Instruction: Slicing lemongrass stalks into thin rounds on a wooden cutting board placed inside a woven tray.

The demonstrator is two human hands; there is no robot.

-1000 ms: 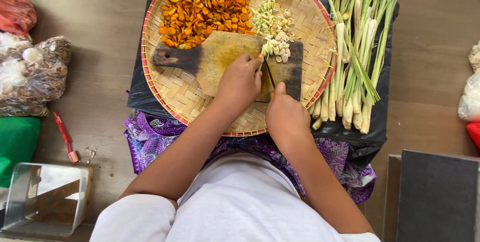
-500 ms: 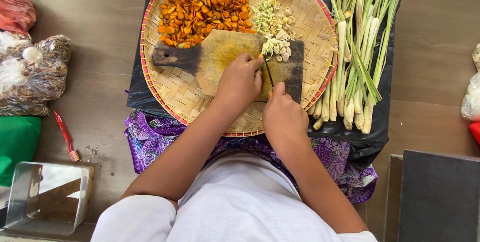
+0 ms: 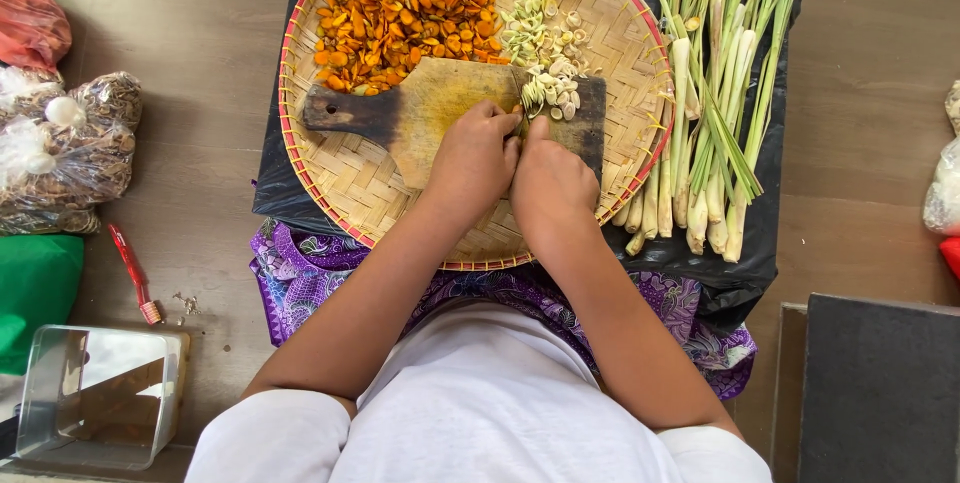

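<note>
My left hand [image 3: 472, 158] presses down on a short lemongrass piece [image 3: 522, 121] on the wooden cutting board [image 3: 400, 113]. Right beside it, my right hand [image 3: 550, 183] is closed around the handle of a dark cleaver [image 3: 588, 123], with the blade standing on the board next to the cut end. Pale sliced lemongrass rings [image 3: 545, 58] lie just beyond the blade. A heap of orange sliced root [image 3: 410, 3] fills the far left of the round woven tray [image 3: 340, 183]. The two hands touch.
A bundle of whole lemongrass stalks [image 3: 710, 123] lies on black plastic sheet [image 3: 275, 183] to the right of the tray. On the left are bags of dried goods [image 3: 70, 153], a red pen-like tool [image 3: 132, 271] and a clear box [image 3: 95, 393]. At the lower right is a dark board [image 3: 880, 393].
My right hand with the cleaver has moved up and left, closing against my left hand. More cut rings lie beside the blade.
</note>
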